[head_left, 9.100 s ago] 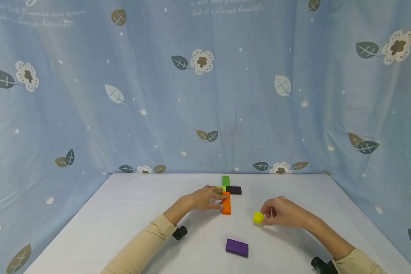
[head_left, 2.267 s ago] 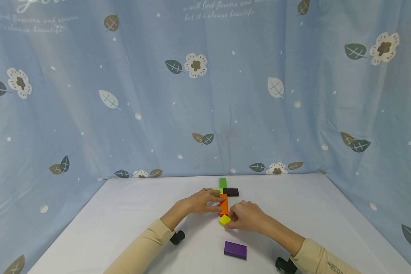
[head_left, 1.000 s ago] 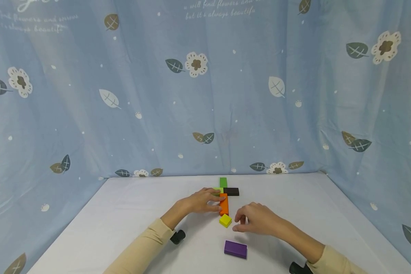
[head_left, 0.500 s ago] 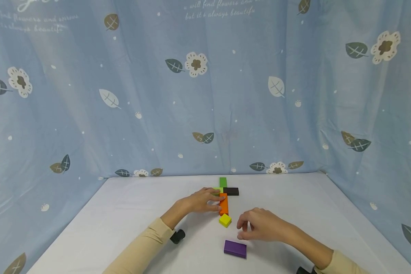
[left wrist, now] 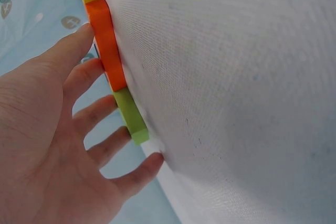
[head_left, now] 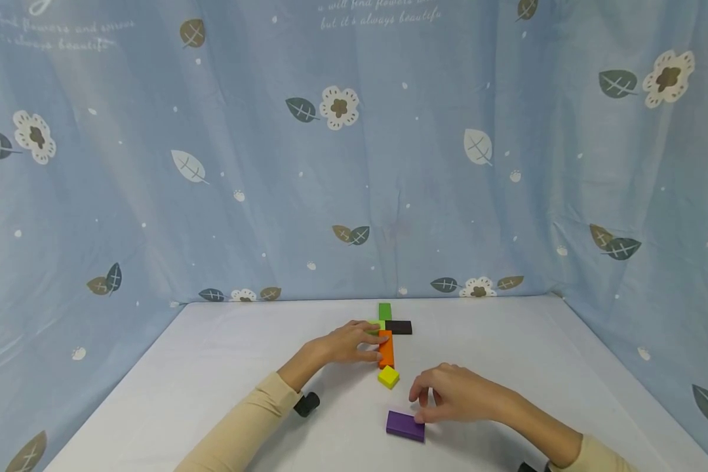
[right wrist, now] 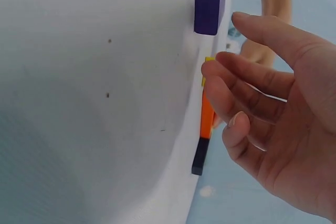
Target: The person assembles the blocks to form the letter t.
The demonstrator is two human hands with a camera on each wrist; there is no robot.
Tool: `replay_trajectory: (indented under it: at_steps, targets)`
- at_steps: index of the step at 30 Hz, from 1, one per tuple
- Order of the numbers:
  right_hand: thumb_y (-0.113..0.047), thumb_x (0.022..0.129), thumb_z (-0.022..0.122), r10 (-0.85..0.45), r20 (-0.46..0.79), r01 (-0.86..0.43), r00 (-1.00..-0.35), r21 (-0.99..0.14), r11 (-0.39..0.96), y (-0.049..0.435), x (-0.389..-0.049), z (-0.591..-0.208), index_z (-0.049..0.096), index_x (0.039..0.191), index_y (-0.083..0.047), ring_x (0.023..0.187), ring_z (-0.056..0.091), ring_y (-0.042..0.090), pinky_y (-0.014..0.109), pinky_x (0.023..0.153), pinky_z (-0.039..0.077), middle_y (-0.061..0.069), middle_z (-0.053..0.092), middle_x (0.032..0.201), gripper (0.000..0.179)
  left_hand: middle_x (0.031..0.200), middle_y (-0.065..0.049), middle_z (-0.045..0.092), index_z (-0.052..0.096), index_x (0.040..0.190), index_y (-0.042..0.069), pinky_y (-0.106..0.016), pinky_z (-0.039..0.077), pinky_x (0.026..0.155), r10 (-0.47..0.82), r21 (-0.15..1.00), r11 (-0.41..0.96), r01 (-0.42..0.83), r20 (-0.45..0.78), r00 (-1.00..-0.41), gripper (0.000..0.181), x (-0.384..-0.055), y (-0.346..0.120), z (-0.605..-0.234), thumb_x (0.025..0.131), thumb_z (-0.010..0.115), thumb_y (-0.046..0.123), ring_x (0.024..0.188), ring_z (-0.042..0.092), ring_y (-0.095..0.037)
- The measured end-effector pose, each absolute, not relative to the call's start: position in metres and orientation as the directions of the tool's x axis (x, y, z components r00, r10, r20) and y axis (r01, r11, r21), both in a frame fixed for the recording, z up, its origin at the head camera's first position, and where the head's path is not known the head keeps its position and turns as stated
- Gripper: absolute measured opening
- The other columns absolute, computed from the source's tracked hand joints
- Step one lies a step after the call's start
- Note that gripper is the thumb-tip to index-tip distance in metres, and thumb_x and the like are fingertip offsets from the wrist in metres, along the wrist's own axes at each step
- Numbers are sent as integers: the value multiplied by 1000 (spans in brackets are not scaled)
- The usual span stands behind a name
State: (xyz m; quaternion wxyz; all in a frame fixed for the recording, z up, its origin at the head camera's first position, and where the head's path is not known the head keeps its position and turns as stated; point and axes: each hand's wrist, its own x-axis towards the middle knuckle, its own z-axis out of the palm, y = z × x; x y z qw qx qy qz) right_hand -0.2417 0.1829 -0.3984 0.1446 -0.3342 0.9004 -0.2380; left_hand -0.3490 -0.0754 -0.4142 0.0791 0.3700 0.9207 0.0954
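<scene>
My left hand [head_left: 348, 344] rests with spread fingers along the orange block [head_left: 388, 351] and the lime block [left wrist: 130, 113], its thumb at the orange block's side in the left wrist view. My right hand [head_left: 463, 393] is beside the purple block [head_left: 404, 426], fingers loosely bent and holding nothing. In the head view its thumb tip overlaps that block's right corner; the right wrist view shows a gap there. A small yellow block [head_left: 389, 377] lies turned at an angle by the orange block's near end. Beyond are a black block [head_left: 398, 327] and a green block [head_left: 385, 311].
The white tabletop [head_left: 224, 354] ends at the back against a blue leaf-and-flower curtain [head_left: 259, 164], which also runs along both sides. A black wrist camera [head_left: 307, 404] sits under the left forearm.
The right hand carried the yellow block leftward to the orange block's near end and released it. Then it drew back right and toward the purple block. The left hand stayed in place.
</scene>
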Motion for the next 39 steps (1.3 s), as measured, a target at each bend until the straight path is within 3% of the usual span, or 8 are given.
replay_trajectory:
  at_steps: [21, 39]
  targets:
    - [-44, 79, 79, -677, -113, -533, -728, -527, 662, 187, -226, -401, 70, 105, -29, 62, 51, -2, 19, 67, 39, -21, 63, 82, 31, 156, -7, 41, 52, 143, 22, -53, 35, 115, 712, 259, 688, 677, -59, -700, 52, -349, -76, -411, 96, 60, 43, 144, 36, -33]
    - [-42, 79, 79, -674, -102, -557, -732, -482, 677, 179, -223, -402, 71, 101, -28, 61, 49, -4, 18, 62, 40, -22, 61, 81, 27, 156, -5, 40, 52, 143, 23, -52, 36, 114, 710, 242, 693, 679, -60, -702, 52, -351, -76, -414, 96, 60, 44, 144, 36, -30]
